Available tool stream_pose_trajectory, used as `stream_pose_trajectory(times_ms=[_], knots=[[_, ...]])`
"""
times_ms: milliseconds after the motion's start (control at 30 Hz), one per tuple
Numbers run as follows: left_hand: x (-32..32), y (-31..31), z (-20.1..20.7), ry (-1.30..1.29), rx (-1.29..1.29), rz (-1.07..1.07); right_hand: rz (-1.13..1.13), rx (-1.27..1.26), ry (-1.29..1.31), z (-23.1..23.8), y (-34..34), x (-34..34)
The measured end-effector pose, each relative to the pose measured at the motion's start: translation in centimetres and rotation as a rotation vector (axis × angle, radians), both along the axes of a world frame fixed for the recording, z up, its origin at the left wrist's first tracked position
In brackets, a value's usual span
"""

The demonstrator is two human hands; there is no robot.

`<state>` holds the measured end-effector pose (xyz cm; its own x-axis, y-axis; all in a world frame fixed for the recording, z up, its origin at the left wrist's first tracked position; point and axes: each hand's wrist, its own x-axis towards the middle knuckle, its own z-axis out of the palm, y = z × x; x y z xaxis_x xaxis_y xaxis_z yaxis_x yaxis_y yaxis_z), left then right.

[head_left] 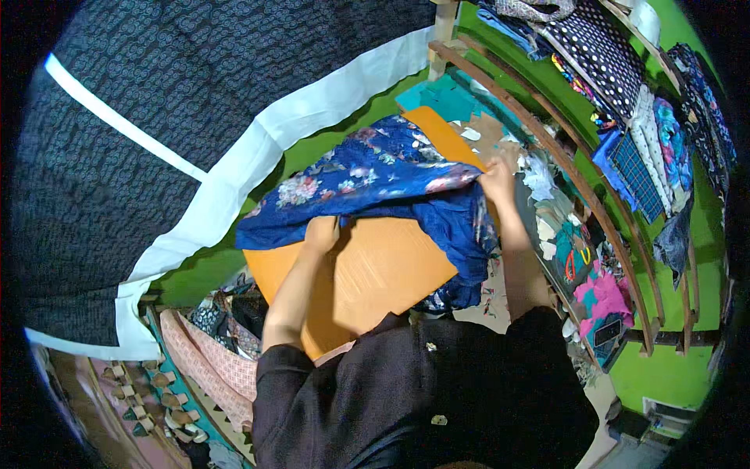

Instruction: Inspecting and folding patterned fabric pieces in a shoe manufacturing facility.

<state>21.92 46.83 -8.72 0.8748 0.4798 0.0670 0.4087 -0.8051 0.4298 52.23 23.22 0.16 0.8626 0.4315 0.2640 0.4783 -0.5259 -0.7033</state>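
Observation:
A blue floral cloth (312, 187), possibly a garment, lies bunched over a tan-orange board (391, 250). My left hand (322, 233) is closed on the cloth's near edge, above the middle of the board. Farther right, my right hand (498, 180) grips the cloth's right end, where it looks raised and slightly blurred. Between the two hands the cloth sags in folds, and its plain blue part (457, 234) hangs down over the board's right side. My fingertips are partly hidden by the fabric.
Right of the board lie fabric scraps (539, 180), orange-handled scissors (569, 267), pink cloth (601, 297) and a phone (607, 334). Wooden rails (547, 117) with hung clothes (598, 55) stand beyond. A dark patterned curtain (156, 102) fills the upper left; pink fabric (207, 356) lies lower left.

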Motion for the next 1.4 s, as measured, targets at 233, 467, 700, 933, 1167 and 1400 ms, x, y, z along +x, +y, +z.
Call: stream_pose_trajectory(times_ms=[233, 467, 700, 933, 1167, 1400], knots=[[-6.8, -3.0, 10.2, -0.230, 0.453, -0.249, -0.166, 0.312, 0.071, -2.3, 1.4, 0.7], [-11.5, -4.9, 13.6, -0.398, 0.488, 0.133, 0.395, 0.016, 0.138, -3.0, -0.7, -6.4], [-18.6, -7.4, 0.6, -0.024, 0.271, 0.179, 0.384, 0.002, 0.029, -8.7, -5.8, -13.6], [-15.7, -10.5, 2.5, -0.207, 0.293, 0.511, -0.017, -0.242, -0.022, -9.1, -8.5, -8.1], [3.4, -16.6, 3.5, -0.446, -0.776, 0.425, 0.181, 0.155, 0.237, -10.0, -11.8, -5.7], [12.8, -20.2, 1.2, -0.556, -1.814, 0.827, 0.245, 0.431, 0.384, -6.9, -16.4, -7.6]])
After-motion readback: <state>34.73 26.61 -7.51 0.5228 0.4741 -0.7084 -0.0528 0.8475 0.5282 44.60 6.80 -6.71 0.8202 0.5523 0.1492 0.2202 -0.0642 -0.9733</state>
